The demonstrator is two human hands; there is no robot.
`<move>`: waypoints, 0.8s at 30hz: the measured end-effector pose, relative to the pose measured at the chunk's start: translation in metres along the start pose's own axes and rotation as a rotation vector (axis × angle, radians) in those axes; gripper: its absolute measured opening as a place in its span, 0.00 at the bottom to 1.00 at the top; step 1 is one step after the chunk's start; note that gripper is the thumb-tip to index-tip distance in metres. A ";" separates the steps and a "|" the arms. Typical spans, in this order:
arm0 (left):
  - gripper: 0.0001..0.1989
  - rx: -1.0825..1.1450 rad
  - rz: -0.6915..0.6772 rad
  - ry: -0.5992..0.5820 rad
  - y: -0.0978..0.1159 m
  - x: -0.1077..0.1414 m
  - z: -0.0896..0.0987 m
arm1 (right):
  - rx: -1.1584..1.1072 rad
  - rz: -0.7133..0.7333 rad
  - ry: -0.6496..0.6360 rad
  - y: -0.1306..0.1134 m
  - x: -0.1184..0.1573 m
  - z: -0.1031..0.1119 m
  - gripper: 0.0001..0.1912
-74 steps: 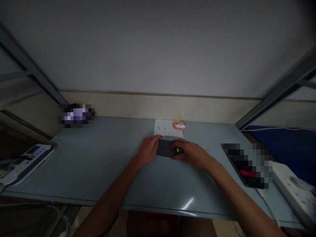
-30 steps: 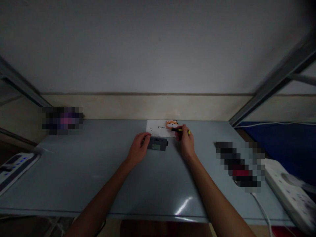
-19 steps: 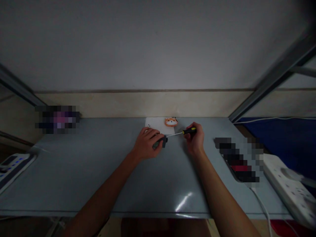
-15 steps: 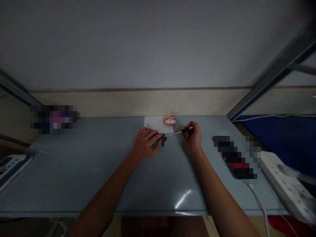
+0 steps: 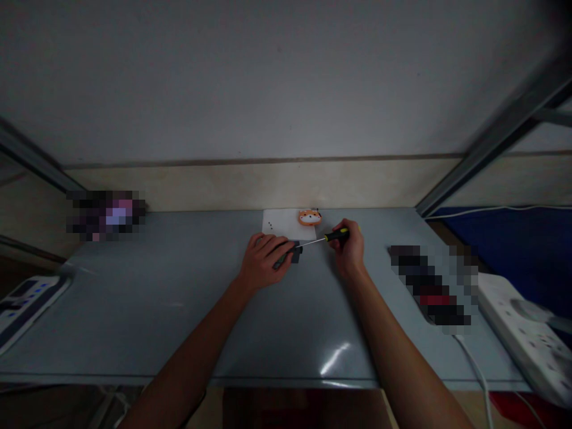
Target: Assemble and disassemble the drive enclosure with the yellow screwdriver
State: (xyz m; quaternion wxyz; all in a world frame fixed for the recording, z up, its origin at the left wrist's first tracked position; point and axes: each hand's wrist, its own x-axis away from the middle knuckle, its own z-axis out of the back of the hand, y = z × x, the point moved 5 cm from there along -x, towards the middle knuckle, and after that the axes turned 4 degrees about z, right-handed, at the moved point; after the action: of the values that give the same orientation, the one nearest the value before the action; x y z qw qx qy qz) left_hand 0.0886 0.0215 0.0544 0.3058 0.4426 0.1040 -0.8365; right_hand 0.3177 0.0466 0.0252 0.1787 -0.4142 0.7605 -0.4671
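Note:
My left hand (image 5: 267, 261) is closed round a small dark device (image 5: 295, 255) on the grey table, covering most of it. In my right hand (image 5: 351, 250) is a screwdriver (image 5: 337, 235) with a black and yellow handle, its thin shaft pointing left. The shaft's tip meets the right part of the device near my left fingertips; the exact contact spot is too small to tell. Behind the hands lies a white sheet (image 5: 283, 223) with several tiny dark pieces (image 5: 270, 226) on its left part. An orange and white animal-faced case (image 5: 310, 218) rests on the sheet's right part.
A blurred-out phone-like object (image 5: 429, 289) with a white cable lies to the right on the table (image 5: 179, 339). Beyond it is a white power strip (image 5: 525, 333). Another strip (image 5: 31, 304) sits at the far left, and a pixelated object (image 5: 107, 214) at the back left.
The view has shifted slightly, so the surroundings sit a little further right. Both hands keep their grips, with the screwdriver tip still at the device.

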 end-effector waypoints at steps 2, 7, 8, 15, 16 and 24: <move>0.11 0.000 -0.008 0.004 0.000 0.000 0.000 | 0.002 0.010 -0.002 0.000 -0.001 0.001 0.12; 0.09 -0.007 -0.018 -0.008 0.000 0.001 0.000 | 0.015 0.022 -0.010 0.000 -0.002 0.001 0.13; 0.10 -0.008 -0.022 -0.008 0.000 0.001 0.000 | 0.018 0.022 -0.011 0.000 -0.002 0.001 0.13; 0.13 -0.046 -0.084 -0.010 0.002 0.004 -0.001 | 0.034 0.024 -0.006 0.002 -0.002 0.001 0.13; 0.13 -0.047 -0.092 -0.010 0.003 0.005 -0.002 | 0.039 0.023 -0.003 0.002 -0.002 0.002 0.13; 0.13 -0.017 -0.109 -0.015 0.001 0.007 -0.002 | 0.039 0.038 -0.001 0.000 -0.002 0.003 0.13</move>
State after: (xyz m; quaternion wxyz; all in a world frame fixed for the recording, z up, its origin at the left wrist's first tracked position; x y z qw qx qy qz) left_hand 0.0873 0.0182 0.0477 0.2645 0.4275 0.1329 -0.8542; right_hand 0.3207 0.0469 0.0235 0.1962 -0.3964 0.7589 -0.4781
